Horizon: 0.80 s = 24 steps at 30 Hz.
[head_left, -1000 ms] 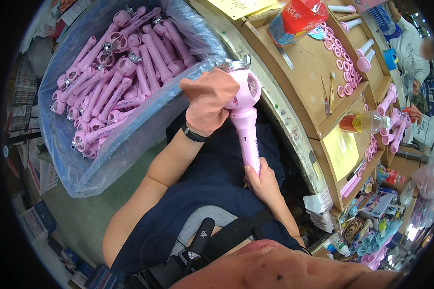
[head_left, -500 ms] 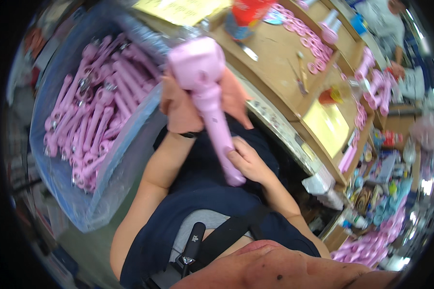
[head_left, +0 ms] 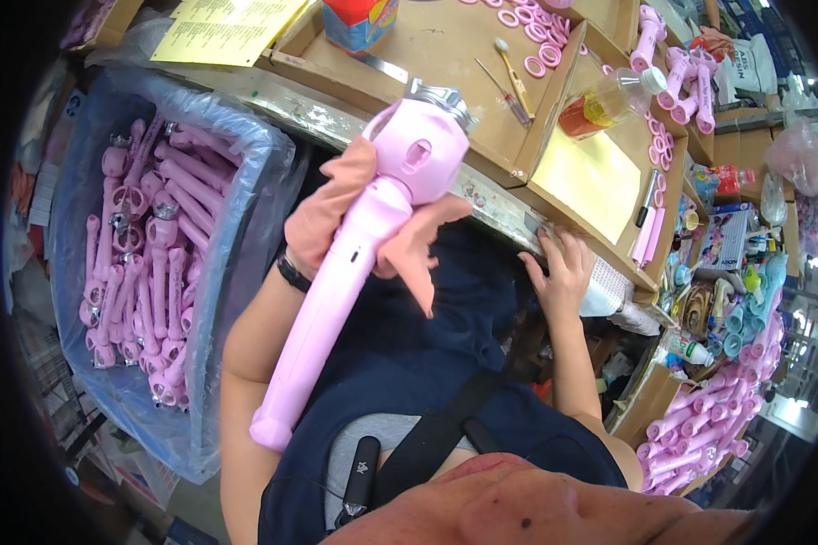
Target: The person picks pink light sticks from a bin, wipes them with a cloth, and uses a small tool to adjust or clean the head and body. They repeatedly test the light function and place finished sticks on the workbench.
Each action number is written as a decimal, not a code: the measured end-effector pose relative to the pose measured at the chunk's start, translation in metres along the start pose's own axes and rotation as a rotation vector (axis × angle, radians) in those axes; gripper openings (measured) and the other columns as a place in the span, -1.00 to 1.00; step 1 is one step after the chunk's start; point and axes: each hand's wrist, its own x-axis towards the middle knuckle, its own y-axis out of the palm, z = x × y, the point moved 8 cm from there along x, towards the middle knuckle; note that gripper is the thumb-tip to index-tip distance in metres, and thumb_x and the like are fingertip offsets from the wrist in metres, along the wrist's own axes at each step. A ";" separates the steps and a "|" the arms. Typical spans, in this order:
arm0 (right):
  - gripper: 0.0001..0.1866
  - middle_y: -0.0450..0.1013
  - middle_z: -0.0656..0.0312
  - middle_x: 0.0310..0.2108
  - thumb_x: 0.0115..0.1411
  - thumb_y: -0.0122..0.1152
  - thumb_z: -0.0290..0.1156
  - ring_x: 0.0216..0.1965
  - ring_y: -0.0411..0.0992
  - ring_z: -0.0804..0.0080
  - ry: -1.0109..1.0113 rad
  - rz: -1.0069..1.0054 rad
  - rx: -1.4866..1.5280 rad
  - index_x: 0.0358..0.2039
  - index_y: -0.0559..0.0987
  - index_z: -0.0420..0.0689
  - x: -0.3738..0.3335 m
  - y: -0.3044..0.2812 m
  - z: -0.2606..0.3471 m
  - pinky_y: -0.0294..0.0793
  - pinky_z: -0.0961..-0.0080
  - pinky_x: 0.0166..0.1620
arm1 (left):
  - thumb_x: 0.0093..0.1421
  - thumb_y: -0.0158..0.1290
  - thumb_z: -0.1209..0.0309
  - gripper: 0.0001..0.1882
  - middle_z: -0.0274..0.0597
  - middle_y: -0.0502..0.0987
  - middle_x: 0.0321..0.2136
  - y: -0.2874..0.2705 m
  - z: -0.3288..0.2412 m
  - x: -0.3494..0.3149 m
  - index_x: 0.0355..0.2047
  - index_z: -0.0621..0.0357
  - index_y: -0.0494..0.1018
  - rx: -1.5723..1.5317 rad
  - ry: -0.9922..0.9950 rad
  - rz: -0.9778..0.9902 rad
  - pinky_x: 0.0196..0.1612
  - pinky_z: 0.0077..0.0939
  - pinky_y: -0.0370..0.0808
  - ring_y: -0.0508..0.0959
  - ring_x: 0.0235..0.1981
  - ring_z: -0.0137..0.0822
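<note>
A pink plastic light stick (head_left: 323, 304), with a round pierced head and a silver crown-like top, lies tilted across my lap area, its long handle pointing down to the left. My left hand (head_left: 311, 238) is closed round its neck, a salmon-coloured cloth (head_left: 416, 263) wrapped between them. The cloth hides most of those fingers. Apart from the stick, my right hand (head_left: 563, 263) is open with fingers spread, at the table edge (head_left: 491, 204) beside the cardboard tray (head_left: 600, 250).
A bin lined with blue plastic (head_left: 236, 363), full of pink light sticks, stands at left. The tray holds pink rings (head_left: 536, 59), a brush (head_left: 513, 82), a bottle of amber liquid (head_left: 600, 104) and a yellow sheet (head_left: 591, 186). More pink sticks (head_left: 700, 427) are piled at lower right.
My right hand has let go of the stick's handle and moved right to the table edge. The stick has swung so its handle end points lower left; its silver top now shows.
</note>
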 end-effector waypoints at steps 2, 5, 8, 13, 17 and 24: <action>-0.67 0.51 0.25 -0.28 -0.09 0.46 -0.29 -0.17 0.45 0.19 -0.084 -0.013 0.043 -0.28 0.64 -0.10 -0.004 0.000 -0.004 0.36 0.25 -0.06 | 0.34 -0.16 0.49 -0.69 -0.22 0.38 -0.03 0.015 -0.005 -0.003 0.04 0.38 0.32 0.206 0.103 -0.073 0.12 -0.58 0.31 0.38 -0.01 -0.44; -0.64 0.54 0.20 -0.27 -0.14 0.48 -0.39 -0.20 0.50 0.17 -0.227 0.002 0.175 -0.27 0.63 -0.13 -0.005 0.003 -0.005 0.45 0.29 -0.15 | 0.19 0.04 0.58 -0.62 -0.19 0.43 -0.04 0.022 0.005 -0.004 0.03 0.39 0.37 -0.252 0.034 -0.146 0.05 -0.61 0.36 0.42 -0.04 -0.42; -0.66 0.55 0.21 -0.30 -0.12 0.47 -0.43 -0.25 0.53 0.22 -0.211 0.020 0.198 -0.27 0.62 -0.14 -0.005 0.009 -0.010 0.49 0.36 -0.21 | 0.20 0.03 0.58 -0.65 -0.17 0.43 -0.06 0.027 -0.005 -0.003 0.01 0.39 0.38 -0.039 0.128 -0.051 0.04 -0.61 0.36 0.43 -0.05 -0.41; -0.72 0.56 0.19 -0.34 -0.05 0.41 -0.52 -0.31 0.55 0.25 -0.253 0.022 0.226 -0.26 0.61 -0.18 -0.004 0.002 -0.003 0.51 0.38 -0.25 | 0.21 0.00 0.57 -0.69 -0.14 0.44 -0.09 0.047 -0.031 -0.014 -0.02 0.40 0.38 0.789 0.622 0.033 0.01 -0.60 0.36 0.43 -0.08 -0.39; -0.78 0.55 0.11 -0.37 0.02 0.31 -0.67 -0.36 0.54 0.25 -0.020 -0.076 0.380 -0.27 0.60 -0.22 0.019 -0.016 -0.006 0.52 0.44 -0.29 | 0.23 -0.02 0.56 -0.71 -0.11 0.44 -0.12 0.052 -0.031 -0.014 -0.05 0.41 0.39 0.889 0.731 0.045 0.00 -0.59 0.36 0.43 -0.10 -0.37; -0.75 0.51 0.15 -0.38 -0.04 0.33 -0.71 -0.43 0.47 0.37 0.116 -0.292 0.652 -0.30 0.61 -0.23 0.098 -0.038 0.046 0.48 0.50 -0.36 | 0.36 -0.19 0.43 -0.57 0.15 0.42 0.02 0.052 -0.007 0.008 0.16 0.48 0.19 -0.141 0.049 0.044 0.00 -0.31 0.51 0.52 -0.05 -0.12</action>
